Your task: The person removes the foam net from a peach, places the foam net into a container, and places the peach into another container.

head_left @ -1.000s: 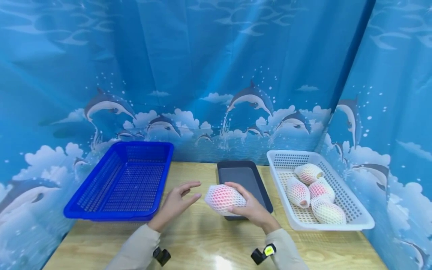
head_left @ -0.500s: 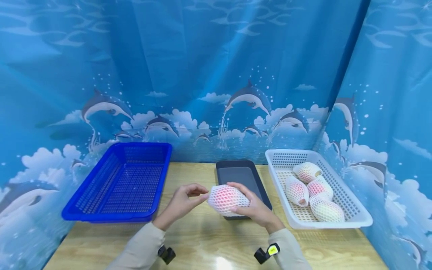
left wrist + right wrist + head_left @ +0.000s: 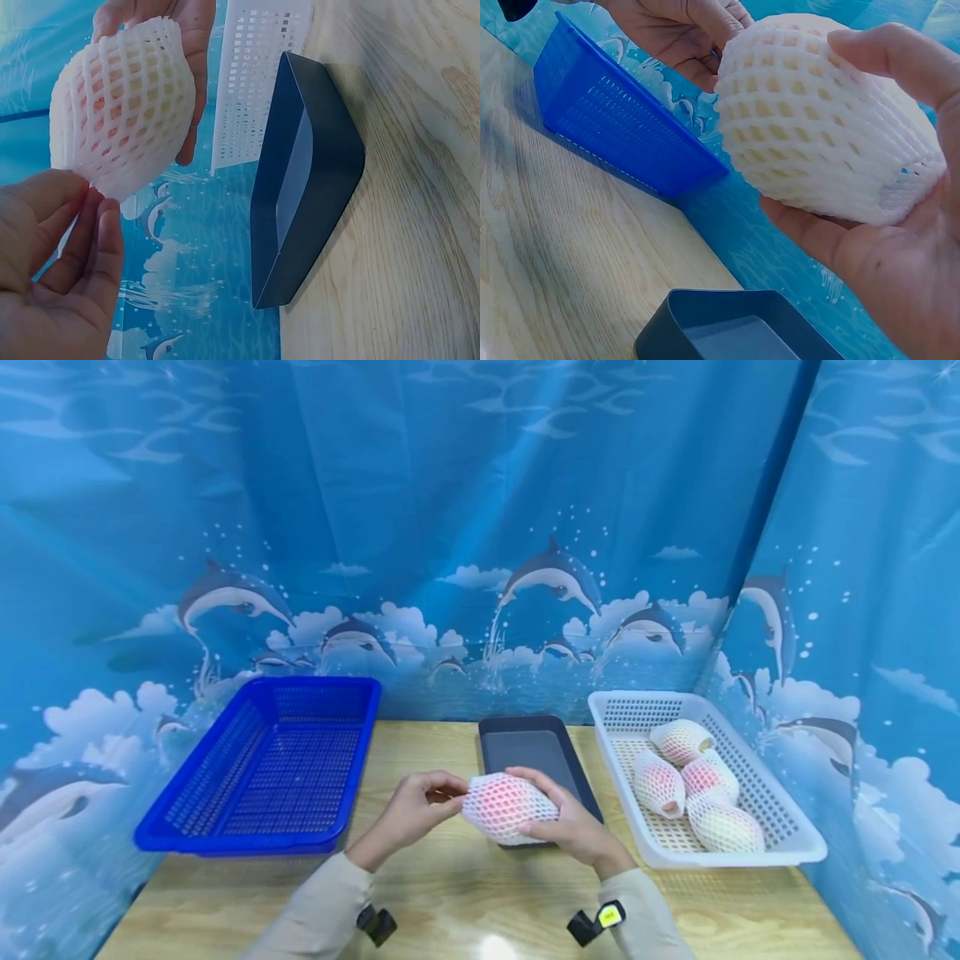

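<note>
A pink and yellowish fruit in a white foam net (image 3: 507, 808) is held up over the near end of the dark tray (image 3: 534, 747). My right hand (image 3: 566, 818) grips it from the right, with thumb and fingers on opposite sides, as the right wrist view also shows. At its left end, my left hand (image 3: 422, 810) pinches the edge of the foam net (image 3: 120, 112) between thumb and fingertips. The net still covers the fruit, whose colour shows through the mesh.
On the left stands a blue plastic basket (image 3: 352, 760). A white basket (image 3: 652, 852) at the right holds several netted fruits (image 3: 723, 827). All of them are on a wooden table (image 3: 465, 902), with a dolphin-print curtain (image 3: 420, 527) behind.
My left hand has moved right to the fruit, its spread fingers closing into a pinch on the net's end. The right hand, still holding the fruit, has shifted slightly right.
</note>
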`<state>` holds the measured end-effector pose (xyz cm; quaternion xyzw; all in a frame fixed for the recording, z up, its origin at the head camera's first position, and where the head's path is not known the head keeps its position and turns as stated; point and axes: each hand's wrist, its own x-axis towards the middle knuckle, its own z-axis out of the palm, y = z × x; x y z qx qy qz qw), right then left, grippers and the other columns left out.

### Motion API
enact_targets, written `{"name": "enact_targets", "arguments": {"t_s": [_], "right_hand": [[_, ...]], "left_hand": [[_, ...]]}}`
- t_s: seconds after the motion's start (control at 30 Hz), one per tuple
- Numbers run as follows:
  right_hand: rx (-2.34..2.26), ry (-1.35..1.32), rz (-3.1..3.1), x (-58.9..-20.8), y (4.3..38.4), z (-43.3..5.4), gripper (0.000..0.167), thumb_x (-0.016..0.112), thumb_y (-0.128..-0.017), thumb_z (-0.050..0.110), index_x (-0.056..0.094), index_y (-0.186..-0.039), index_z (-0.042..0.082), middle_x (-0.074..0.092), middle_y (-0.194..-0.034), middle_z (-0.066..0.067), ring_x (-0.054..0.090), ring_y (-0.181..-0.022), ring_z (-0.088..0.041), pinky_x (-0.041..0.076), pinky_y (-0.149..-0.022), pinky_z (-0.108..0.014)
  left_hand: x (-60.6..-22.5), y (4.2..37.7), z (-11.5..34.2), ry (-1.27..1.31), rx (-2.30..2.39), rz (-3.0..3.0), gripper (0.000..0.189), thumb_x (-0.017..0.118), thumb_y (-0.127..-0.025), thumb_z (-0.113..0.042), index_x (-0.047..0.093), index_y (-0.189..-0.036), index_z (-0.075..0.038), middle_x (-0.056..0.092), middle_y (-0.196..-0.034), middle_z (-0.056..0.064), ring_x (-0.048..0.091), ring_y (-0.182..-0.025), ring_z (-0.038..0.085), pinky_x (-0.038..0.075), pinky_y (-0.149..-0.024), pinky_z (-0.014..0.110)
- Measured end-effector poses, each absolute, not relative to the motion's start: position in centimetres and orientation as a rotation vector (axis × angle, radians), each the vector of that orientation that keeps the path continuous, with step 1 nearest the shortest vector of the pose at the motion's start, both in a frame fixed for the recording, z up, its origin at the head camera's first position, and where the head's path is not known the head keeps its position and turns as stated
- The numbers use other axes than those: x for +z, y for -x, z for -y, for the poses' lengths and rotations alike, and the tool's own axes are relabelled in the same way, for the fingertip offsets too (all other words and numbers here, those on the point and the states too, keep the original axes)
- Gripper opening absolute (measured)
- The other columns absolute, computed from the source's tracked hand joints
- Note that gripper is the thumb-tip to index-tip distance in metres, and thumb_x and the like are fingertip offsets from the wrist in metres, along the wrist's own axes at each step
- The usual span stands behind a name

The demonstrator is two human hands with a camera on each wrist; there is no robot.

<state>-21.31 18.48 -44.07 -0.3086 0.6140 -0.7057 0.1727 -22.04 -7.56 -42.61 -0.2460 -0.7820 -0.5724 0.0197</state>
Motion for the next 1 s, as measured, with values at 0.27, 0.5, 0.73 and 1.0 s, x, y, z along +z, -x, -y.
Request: {"name": "enact_targets", "arguments": {"t_s": [0.27,0.5,0.73,1.0], "right_hand": [[-2.014,0.867,-1.694,-44.2,21.2,-18.3,0.071,0.062,-0.087,-0.001,0.026,-0.148,0.003,0.040,-0.138,-0.018,0.053,-0.114,-0.026,0.054,-0.091,-0.035],[-2.063,0.818,-1.661,-44.5,21.2,-18.2,0.072,0.060,-0.087,0.000,0.026,-0.149,0.005,0.040,-0.140,-0.013,0.055,-0.112,-0.023,0.053,-0.091,-0.034],[-2.141,0.841,-1.478,-44.6,21.1,-17.8,0.066,0.054,-0.091,-0.001,0.025,-0.151,0.005,0.043,-0.141,-0.012,0.057,-0.115,-0.022,0.051,-0.096,-0.033],[-2.170,0.868,-1.421,-44.9,21.2,-17.3,0.063,0.050,-0.096,0.002,0.020,-0.152,0.003,0.044,-0.143,-0.012,0.054,-0.120,-0.023,0.048,-0.101,-0.035]], "left_hand": [[-42.5,21.8,7.6,0.827,-1.955,2.361,0.025,0.070,-0.078,0.009,0.066,-0.102,0.013,0.068,-0.101,0.025,0.068,-0.089,0.024,0.059,-0.080,0.027],[-42.6,21.5,7.8,0.931,-2.090,2.331,0.044,0.068,-0.078,0.011,0.055,-0.120,0.016,0.054,-0.125,0.031,0.055,-0.115,0.045,0.050,-0.097,0.042],[-42.7,21.1,7.4,0.956,-2.085,2.300,0.056,0.071,-0.074,0.009,0.051,-0.126,0.014,0.052,-0.128,0.029,0.052,-0.120,0.042,0.044,-0.104,0.038],[-43.3,20.9,7.1,0.932,-1.998,2.306,0.068,0.071,-0.068,0.012,0.045,-0.131,0.014,0.050,-0.131,0.029,0.050,-0.121,0.042,0.044,-0.104,0.035]]}}
